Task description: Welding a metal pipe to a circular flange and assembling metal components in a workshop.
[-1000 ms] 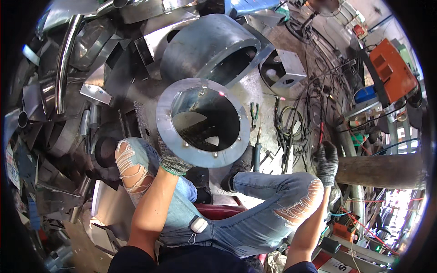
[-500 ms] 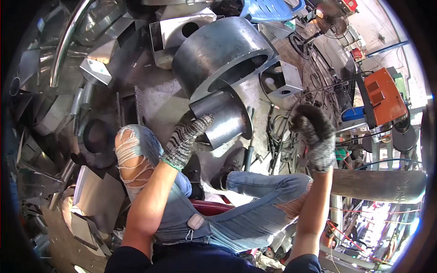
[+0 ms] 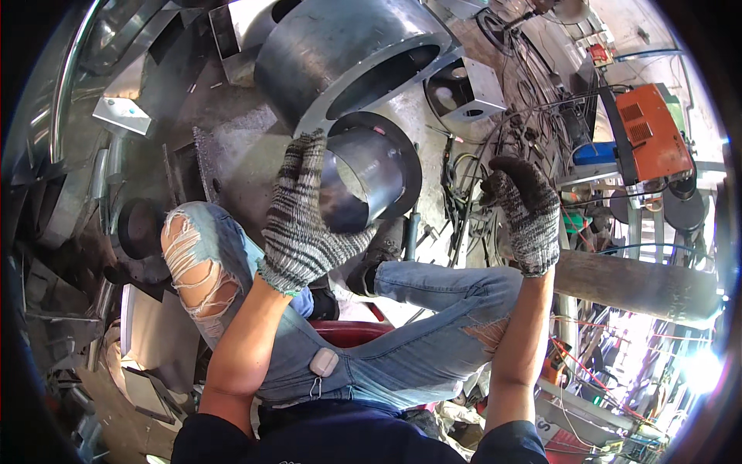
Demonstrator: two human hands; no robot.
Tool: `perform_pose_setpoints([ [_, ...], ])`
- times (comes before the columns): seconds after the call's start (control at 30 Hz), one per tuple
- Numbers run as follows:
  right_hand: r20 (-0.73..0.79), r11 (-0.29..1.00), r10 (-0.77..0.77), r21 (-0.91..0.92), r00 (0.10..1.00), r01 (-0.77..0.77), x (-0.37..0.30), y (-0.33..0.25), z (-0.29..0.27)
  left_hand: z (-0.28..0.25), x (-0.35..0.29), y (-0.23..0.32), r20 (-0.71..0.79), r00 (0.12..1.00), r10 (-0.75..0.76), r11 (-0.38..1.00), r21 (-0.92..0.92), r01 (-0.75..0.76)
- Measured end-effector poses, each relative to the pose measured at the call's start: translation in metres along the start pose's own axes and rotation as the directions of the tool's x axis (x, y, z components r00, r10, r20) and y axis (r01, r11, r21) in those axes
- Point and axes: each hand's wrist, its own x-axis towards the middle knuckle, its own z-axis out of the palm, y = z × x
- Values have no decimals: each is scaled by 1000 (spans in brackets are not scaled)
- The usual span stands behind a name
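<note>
My left hand [image 3: 305, 213], in a grey-and-black striped knit glove, is open, with its fingers stretched away from me and its thumb spread to the right. It lies against or just in front of the near end of a short steel pipe with a ring flange [image 3: 367, 166]; whether they touch I cannot tell. The pipe lies tilted, its open end facing my left hand. Behind it stands a large steel drum [image 3: 340, 58] with a ring-shaped face. My right hand [image 3: 529, 209], gloved alike, is raised above cables, its fingers loosely bent, with nothing visible in it.
A perforated metal box [image 3: 483, 89] sits right of the drum. Cables [image 3: 464, 205] run across the floor toward an orange machine [image 3: 653, 131]. Sheet-metal offcuts [image 3: 124, 116] crowd the left. A thick grey cylinder [image 3: 634, 286] lies at the right, beside my forearm.
The flanged pipe has turned so its open end shows more toward me. My left hand has opened from its side and moved farther forward. The whole view has shifted slightly.
</note>
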Motion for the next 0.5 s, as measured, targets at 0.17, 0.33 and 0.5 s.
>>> perform_pose_setpoints([
  [0.17, -76, 978, -55, -207, 996, 39, -1, 16, 5, 3, -1, 7, -84, 970, 227, 971, 93, -219],
  [0.33, 16, 915, -62, -398, 998, 63, -1, 1, 13, 8, -1, 6, -114, 919, 379, 922, 133, -364],
  [0.5, 13, 904, -106, -416, 994, 102, -2, -5, 19, 14, -10, 10, -110, 904, 413, 907, 143, -396],
])
